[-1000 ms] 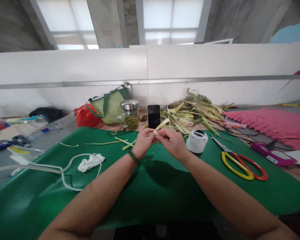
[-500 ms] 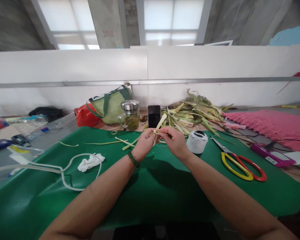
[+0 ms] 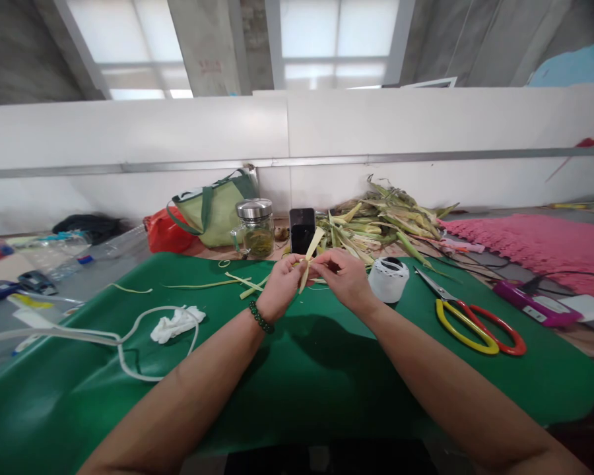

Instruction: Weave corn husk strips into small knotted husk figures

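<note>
Compared with a second ago: leaf strip (image 3: 311, 247) tipped up steeper, free end now rising in front of the phone (image 3: 302, 227) at frame centre, a short tail hanging below the fingers. Both hands kept to the same spot above the green cover (image 3: 301, 376) of the bench. Whole view slid a touch to the left, nothing else on the bench moved.

Left hand (image 3: 281, 287) and right hand (image 3: 345, 280) meeting just above frame centre, fingertips closed narrow on the one leaf strip, pinching it from either side. Bead bracelet (image 3: 260, 318) on the left wrist.

Counted:
- One pair of scissors (image 3: 440, 298), one yellow loop and one red, right of centre.
- One white roll (image 3: 387, 280) just beside the right hand.
- One glass jar (image 3: 256, 229) with a metal lid.
- One green bag (image 3: 212, 208) and one red bag (image 3: 165, 231), behind the jar to the left.
- One heap of leaves (image 3: 381, 221) at the far edge.
- At least four loose strips (image 3: 198, 285) lying left of the hands.
- One white cord (image 3: 123, 346) looped round one crumpled tissue (image 3: 171, 323) at lower left.
- One pink mat (image 3: 534, 241) and one purple tool (image 3: 534, 305) at right.

Red marks on the pillar (image 3: 209, 66) at upper left, too small to read. No other writing legible, phone screen dark.
</note>
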A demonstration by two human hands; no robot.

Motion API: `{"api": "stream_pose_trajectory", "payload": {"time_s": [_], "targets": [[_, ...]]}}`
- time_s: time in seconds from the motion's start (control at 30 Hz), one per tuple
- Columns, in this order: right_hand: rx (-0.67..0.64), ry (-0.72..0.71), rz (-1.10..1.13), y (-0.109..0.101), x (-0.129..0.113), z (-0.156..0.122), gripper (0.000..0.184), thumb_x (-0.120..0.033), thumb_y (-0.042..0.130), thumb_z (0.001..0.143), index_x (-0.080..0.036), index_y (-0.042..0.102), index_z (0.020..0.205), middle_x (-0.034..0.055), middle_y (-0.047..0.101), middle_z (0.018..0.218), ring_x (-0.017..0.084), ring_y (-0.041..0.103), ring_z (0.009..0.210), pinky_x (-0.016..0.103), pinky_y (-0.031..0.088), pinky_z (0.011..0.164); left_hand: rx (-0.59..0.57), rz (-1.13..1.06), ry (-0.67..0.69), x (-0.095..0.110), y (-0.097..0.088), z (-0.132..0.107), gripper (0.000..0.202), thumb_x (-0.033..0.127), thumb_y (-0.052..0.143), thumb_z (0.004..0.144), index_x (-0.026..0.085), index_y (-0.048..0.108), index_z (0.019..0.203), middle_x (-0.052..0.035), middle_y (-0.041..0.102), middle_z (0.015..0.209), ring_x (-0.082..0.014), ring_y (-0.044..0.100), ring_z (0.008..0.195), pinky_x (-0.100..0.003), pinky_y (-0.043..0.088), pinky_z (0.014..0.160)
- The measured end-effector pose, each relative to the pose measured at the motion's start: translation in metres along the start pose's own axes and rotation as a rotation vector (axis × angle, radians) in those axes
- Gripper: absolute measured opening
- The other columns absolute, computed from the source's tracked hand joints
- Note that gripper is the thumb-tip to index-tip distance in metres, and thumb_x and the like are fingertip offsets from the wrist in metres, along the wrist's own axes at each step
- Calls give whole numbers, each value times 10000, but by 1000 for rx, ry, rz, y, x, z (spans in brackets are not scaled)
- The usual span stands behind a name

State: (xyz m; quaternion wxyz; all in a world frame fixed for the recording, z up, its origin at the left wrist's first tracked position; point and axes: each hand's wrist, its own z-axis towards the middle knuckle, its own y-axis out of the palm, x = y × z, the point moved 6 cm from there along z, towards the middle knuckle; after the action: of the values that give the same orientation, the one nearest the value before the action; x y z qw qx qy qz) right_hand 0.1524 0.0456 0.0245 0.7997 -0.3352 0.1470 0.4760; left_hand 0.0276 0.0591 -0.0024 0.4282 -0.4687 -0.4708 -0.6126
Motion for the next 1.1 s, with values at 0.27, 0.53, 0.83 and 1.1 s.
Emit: {"api": "stream_pose_trajectory", "payload": {"time_s": [0.27, 0.53, 0.83, 1.1], "targets": [[-12, -77, -76, 0, -4, -1, 151, -228, 563, 811, -219, 681, 717, 23, 647, 724, 147, 577, 659, 268, 440, 599, -42, 48, 11, 5, 1, -2, 352, 415, 743, 643, 151, 573, 802, -11, 677, 671, -125, 641, 629, -238, 501, 644], [-7, -117, -49, 0, -5, -1, 132, -214, 591, 805, -227, 702, 734, 21, 695, 752, 160, 624, 703, 283, 477, 666, -40, 99, 29, 6, 1, -2, 277, 389, 678, 717, 153, 558, 799, -11, 674, 665, -134, 653, 658, -233, 503, 638], [60, -314, -269, -4, -21, -4, 183, -230, 527, 862, -206, 706, 829, 67, 675, 806, 199, 586, 784, 338, 481, 723, 0, 56, 73, 8, -3, 0, 328, 391, 735, 653, 150, 564, 793, 2, 654, 638, -119, 613, 603, -260, 507, 665], [-34, -614, -419, 8, -41, -12, 146, -220, 523, 869, -165, 653, 908, 84, 690, 903, 224, 564, 861, 376, 468, 778, 4, -117, 61, 7, -2, 0, 154, 183, 690, 628, 140, 594, 740, 18, 622, 658, -79, 543, 568, -187, 430, 565]]}}
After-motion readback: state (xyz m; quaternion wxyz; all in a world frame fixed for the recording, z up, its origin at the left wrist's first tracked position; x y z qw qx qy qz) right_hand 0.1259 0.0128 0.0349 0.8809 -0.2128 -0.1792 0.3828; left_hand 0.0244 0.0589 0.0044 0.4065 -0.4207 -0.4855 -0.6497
